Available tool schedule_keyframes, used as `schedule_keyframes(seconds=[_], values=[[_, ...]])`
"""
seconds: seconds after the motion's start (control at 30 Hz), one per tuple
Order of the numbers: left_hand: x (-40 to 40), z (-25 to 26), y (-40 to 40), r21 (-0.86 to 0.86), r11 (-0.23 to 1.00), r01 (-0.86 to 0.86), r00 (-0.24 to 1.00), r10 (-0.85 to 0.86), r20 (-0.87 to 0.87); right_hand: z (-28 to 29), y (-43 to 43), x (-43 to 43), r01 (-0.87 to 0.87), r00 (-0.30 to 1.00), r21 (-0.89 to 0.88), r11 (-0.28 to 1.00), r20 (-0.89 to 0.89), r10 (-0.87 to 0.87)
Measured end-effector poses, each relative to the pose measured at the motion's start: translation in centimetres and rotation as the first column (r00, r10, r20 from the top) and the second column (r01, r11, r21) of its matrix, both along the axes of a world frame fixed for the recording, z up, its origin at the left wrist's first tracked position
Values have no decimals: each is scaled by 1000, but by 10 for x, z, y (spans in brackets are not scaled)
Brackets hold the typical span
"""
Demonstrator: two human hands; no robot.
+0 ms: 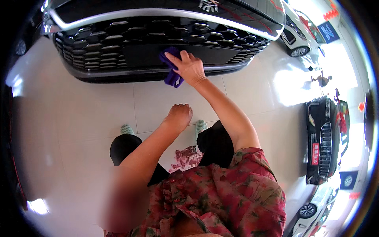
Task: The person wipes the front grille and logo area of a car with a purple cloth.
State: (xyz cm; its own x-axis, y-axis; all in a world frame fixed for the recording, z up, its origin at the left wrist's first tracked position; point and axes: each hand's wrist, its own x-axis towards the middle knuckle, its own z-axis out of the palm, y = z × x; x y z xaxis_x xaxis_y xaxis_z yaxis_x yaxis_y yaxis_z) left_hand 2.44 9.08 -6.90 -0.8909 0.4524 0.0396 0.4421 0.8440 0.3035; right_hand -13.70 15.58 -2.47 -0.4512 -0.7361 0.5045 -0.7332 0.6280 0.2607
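Observation:
My right hand (191,66) presses a folded purple cloth (171,56) against the dark flat plate panel (142,56) in the lower front of a black car. Part of the cloth hangs in a loop below the bumper edge. Above the panel lies the honeycomb grille (112,38), topped by a curved chrome strip (142,12). My left hand (180,112) is held in front of me over the floor, fingers curled in, apart from the car; whether its fingers hold anything is hidden.
Glossy tiled floor (88,112) lies between the car and my feet in green slippers (127,129). On the right stand a white car (296,35), a black car with a red plate (322,142) and another white car (314,207). A dark edge runs along the far left.

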Motion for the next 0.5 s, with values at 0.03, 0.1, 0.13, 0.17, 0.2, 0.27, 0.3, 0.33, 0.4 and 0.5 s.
schedule_keyframes(seconds=[0.03,0.1,0.13,0.17,0.2,0.27,0.3,0.33,0.4,0.5], values=[[-1,0,2,14,1000,1,1000,-1,20,-1,12,-5,9,1000,-33,999,-15,-10],[-3,-5,-1,27,1000,-8,999,6,54,-7,35,-7,123,992,-27,992,35,-122],[-3,-8,-3,28,1000,-11,998,9,67,-10,48,-10,164,986,-55,985,45,-161],[-4,-9,-6,30,999,-16,997,13,80,-11,63,-14,204,978,-83,976,55,-199],[-4,-6,-10,19,1000,-22,997,21,76,-12,77,-16,246,968,-112,963,69,-239],[-3,-1,-18,-3,999,-34,997,34,73,-3,98,-17,361,922,-162,918,209,-326],[-4,-2,-21,-31,998,-46,995,48,83,3,108,-19,406,899,-221,887,274,-343],[-3,-5,-24,-60,997,-58,994,63,93,7,118,-23,434,891,-318,843,286,-351],[-3,-7,-29,-79,995,-64,992,71,100,13,137,-29,482,875,-493,725,318,-365],[-2,-4,-28,-78,996,-49,994,56,91,23,159,-38,597,798,-379,707,372,-475]])
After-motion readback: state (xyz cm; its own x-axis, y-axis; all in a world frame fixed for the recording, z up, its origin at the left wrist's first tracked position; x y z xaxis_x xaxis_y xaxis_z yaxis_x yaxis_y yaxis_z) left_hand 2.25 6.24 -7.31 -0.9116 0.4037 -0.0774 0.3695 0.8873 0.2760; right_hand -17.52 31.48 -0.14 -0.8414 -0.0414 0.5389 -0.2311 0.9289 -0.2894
